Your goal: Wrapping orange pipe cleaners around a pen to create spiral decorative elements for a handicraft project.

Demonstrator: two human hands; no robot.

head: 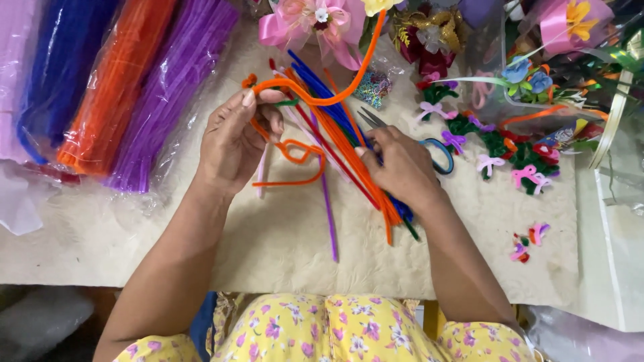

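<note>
Yellow floral fabric is lying nearest the cam, below both wrists. Cream fleece mat is spreading under both hands. Bagged purple pipe cleaners are sitting well left of the left hand. Loose pipe cleaners are fanning out btwn the hands. Left hand is pinching shut on the orange pipe cleaner, bent & looped. It's probably light, fuzzy, wire-cored; best gripped near a bend. Right hand is closing on the blue-handled scissors.

Bare forearms, no sleeves visible; yellow garment with pink-purple floral print over lap; no rings seen.
</note>
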